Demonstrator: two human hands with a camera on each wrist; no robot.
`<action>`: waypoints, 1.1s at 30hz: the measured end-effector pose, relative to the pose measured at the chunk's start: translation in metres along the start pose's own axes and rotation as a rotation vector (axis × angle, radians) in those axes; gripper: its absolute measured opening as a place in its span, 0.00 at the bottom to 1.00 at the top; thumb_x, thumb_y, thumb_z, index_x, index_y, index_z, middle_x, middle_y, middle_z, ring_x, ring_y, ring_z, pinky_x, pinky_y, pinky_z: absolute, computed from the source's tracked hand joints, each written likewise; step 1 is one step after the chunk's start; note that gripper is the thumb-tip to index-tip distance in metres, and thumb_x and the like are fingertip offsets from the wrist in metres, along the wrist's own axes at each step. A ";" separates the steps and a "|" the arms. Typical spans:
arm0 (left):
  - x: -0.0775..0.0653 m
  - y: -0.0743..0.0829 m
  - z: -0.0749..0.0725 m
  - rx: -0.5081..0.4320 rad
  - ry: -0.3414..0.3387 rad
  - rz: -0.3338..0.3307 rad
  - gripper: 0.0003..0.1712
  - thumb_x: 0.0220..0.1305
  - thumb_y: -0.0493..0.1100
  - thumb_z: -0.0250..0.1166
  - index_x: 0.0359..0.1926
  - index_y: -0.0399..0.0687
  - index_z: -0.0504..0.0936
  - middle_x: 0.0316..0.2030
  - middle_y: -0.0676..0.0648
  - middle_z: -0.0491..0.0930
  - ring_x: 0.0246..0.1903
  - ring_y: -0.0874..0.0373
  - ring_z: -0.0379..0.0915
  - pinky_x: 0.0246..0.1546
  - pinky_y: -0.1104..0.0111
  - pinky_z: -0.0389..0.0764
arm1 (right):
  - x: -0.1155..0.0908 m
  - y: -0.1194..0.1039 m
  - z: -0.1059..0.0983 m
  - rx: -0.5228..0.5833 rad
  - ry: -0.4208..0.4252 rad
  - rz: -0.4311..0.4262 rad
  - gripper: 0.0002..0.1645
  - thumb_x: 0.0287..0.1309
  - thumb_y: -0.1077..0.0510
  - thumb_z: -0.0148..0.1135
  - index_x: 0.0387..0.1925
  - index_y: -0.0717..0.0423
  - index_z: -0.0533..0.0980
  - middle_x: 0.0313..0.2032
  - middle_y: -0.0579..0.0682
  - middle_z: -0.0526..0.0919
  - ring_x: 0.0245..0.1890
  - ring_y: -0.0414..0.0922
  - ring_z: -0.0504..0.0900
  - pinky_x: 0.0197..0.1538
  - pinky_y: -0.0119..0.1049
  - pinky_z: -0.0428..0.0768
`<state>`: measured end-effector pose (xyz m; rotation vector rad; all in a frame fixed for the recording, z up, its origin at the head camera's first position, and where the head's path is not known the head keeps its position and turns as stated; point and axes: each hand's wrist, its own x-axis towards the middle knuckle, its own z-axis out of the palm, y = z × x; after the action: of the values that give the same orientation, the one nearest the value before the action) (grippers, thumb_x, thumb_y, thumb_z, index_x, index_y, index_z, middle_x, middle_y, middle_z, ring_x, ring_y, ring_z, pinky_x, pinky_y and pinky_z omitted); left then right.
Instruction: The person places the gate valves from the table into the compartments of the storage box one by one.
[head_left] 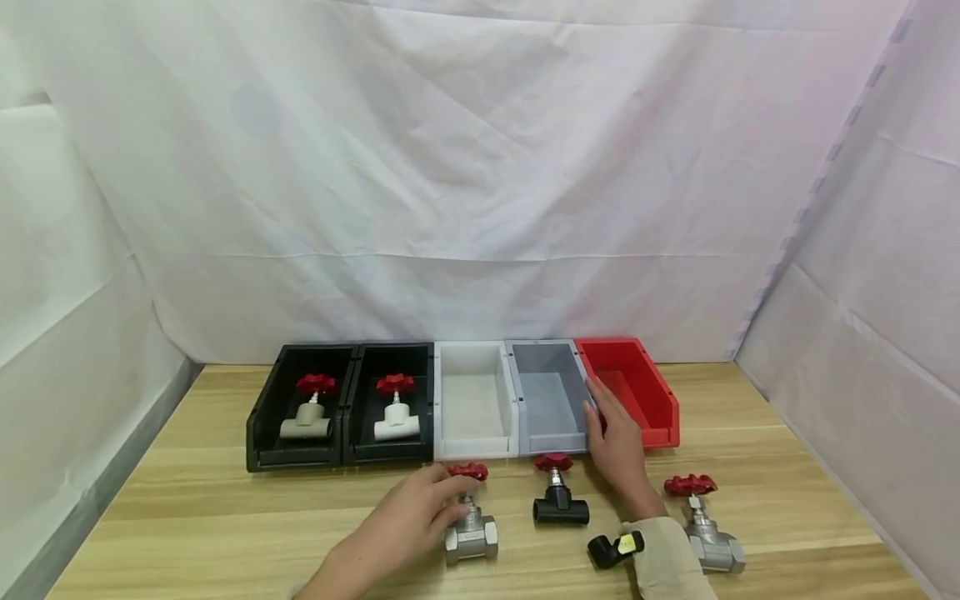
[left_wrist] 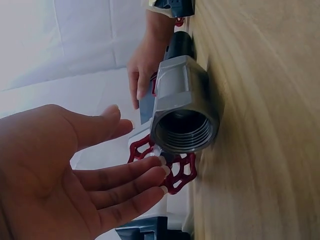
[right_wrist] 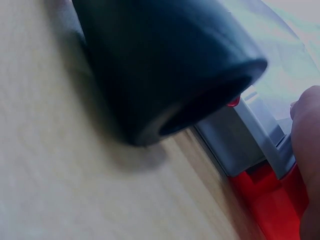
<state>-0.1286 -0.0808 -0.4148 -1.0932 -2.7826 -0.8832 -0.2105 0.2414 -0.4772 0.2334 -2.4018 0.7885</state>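
Observation:
My left hand [head_left: 411,512] is beside a metal valve [head_left: 472,537] with a red handwheel [head_left: 468,472]. Seen from the left wrist, the hand [left_wrist: 75,175] has its fingers extended towards the handwheel [left_wrist: 181,172], thumb apart; whether the fingertips touch it I cannot tell. The valve's threaded opening [left_wrist: 184,131] faces that camera. My right hand [head_left: 618,442] lies over the shared edge of the grey bin [head_left: 551,443] and the red bin [head_left: 660,437], fingers pointing away; contact is unclear. Just in front of it stands a black valve [head_left: 561,510] with a red handwheel.
Two black bins [head_left: 300,457] hold a beige valve [head_left: 306,423] and a white valve [head_left: 396,423]. Between the black and grey bins sits a white bin [head_left: 476,447]. A black elbow fitting [head_left: 606,551] and another metal valve [head_left: 712,546] lie around the right sleeve [head_left: 667,558].

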 end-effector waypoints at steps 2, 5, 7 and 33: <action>0.000 0.001 0.001 0.005 -0.024 0.000 0.17 0.65 0.47 0.63 0.55 0.55 0.81 0.37 0.53 0.77 0.33 0.67 0.69 0.34 0.68 0.77 | 0.000 -0.001 -0.001 0.002 0.000 0.001 0.32 0.61 0.63 0.61 0.67 0.55 0.67 0.64 0.58 0.69 0.61 0.59 0.70 0.55 0.57 0.71; 0.000 0.001 0.003 0.009 -0.080 -0.017 0.19 0.66 0.50 0.62 0.57 0.56 0.80 0.39 0.51 0.77 0.35 0.65 0.70 0.36 0.66 0.77 | 0.000 -0.001 0.000 0.001 0.005 -0.008 0.32 0.60 0.64 0.62 0.67 0.56 0.67 0.64 0.58 0.69 0.61 0.59 0.70 0.55 0.57 0.71; 0.000 0.002 0.005 0.011 -0.110 -0.035 0.20 0.66 0.51 0.61 0.58 0.57 0.79 0.41 0.51 0.77 0.37 0.65 0.70 0.37 0.66 0.77 | 0.000 0.000 0.000 0.001 0.010 -0.013 0.32 0.60 0.64 0.62 0.66 0.56 0.67 0.64 0.59 0.69 0.60 0.58 0.70 0.55 0.57 0.71; -0.002 0.007 0.022 0.095 -0.199 -0.048 0.24 0.57 0.58 0.67 0.53 0.56 0.82 0.36 0.53 0.72 0.33 0.65 0.63 0.33 0.70 0.73 | 0.000 0.002 0.001 0.000 0.005 -0.007 0.33 0.60 0.63 0.62 0.67 0.54 0.66 0.65 0.57 0.69 0.61 0.57 0.70 0.56 0.56 0.71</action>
<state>-0.1191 -0.0666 -0.4300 -1.1644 -2.9869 -0.6714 -0.2117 0.2426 -0.4785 0.2396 -2.3953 0.7857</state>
